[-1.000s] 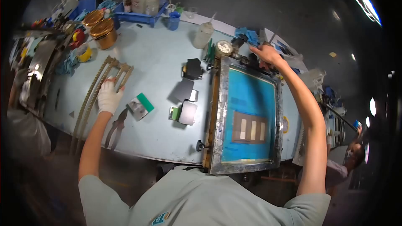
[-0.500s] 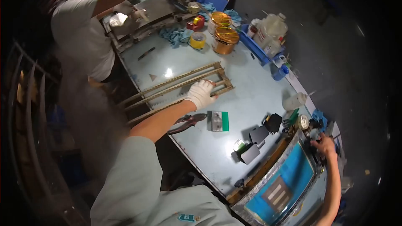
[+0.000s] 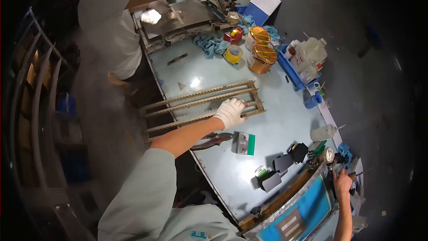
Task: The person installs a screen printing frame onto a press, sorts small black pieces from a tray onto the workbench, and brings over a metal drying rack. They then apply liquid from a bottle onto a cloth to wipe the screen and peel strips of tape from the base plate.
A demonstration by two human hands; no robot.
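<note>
My left hand (image 3: 231, 113), in a white glove, grips the near bar of a long rack (image 3: 227, 94) with notched bars close to its right end. The rack lies across the table and juts past its left edge. Just below the hand are dark-handled pliers or a similar tool (image 3: 213, 141) and a small grey block with a green side (image 3: 245, 143). My bare right hand (image 3: 342, 182) is closed beside a clamp at the corner of a blue printing screen (image 3: 307, 201). A thin shaft with a brownish grip (image 3: 355, 176) shows at its fingers; whether I hold it is unclear.
Dark angular blocks (image 3: 281, 164) stand near the screen. A white bottle (image 3: 323, 132), a blue tray of bottles (image 3: 294, 69), copper-coloured tins (image 3: 261, 59) and yellow tape (image 3: 233, 54) line the far side. A co-worker (image 3: 111, 31) stands at another press (image 3: 187, 15).
The whole view has shifted, with things lower and further right. My right hand has drawn its fingers together beside the screen's corner. My left hand stays on the rack.
</note>
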